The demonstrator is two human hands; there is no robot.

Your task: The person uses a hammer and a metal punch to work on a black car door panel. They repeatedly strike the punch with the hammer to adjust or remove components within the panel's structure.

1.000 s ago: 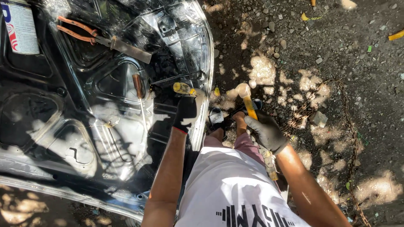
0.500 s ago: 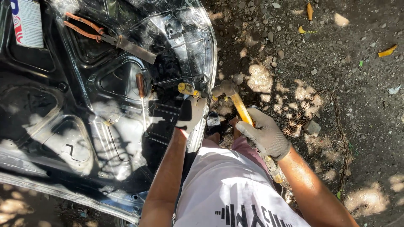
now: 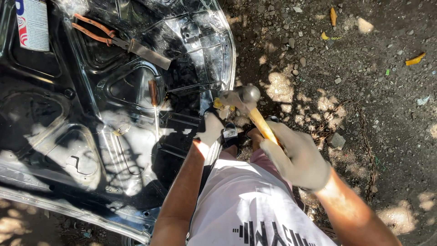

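My gloved right hand (image 3: 298,157) grips the yellow wooden handle of a hammer (image 3: 255,114). Its steel head is raised just above the right edge of a black car bonnet panel (image 3: 68,136) that lies upside down on the ground. My gloved left hand (image 3: 211,127) presses on that edge and holds a small yellow-tipped tool (image 3: 219,104) right under the hammer head. What the tool's tip rests on is hidden by the hand and the shade.
On the panel lie a screwdriver (image 3: 154,105) with a brown handle, orange-handled shears (image 3: 120,41) and a white spray can (image 3: 32,23) at the top left. To the right is dirt ground with stones and a rusty chain (image 3: 364,136).
The hammer has swung up and leftward, so its head now hangs over the tool in my left hand. The view has shifted slightly; my left hand stays on the panel edge.
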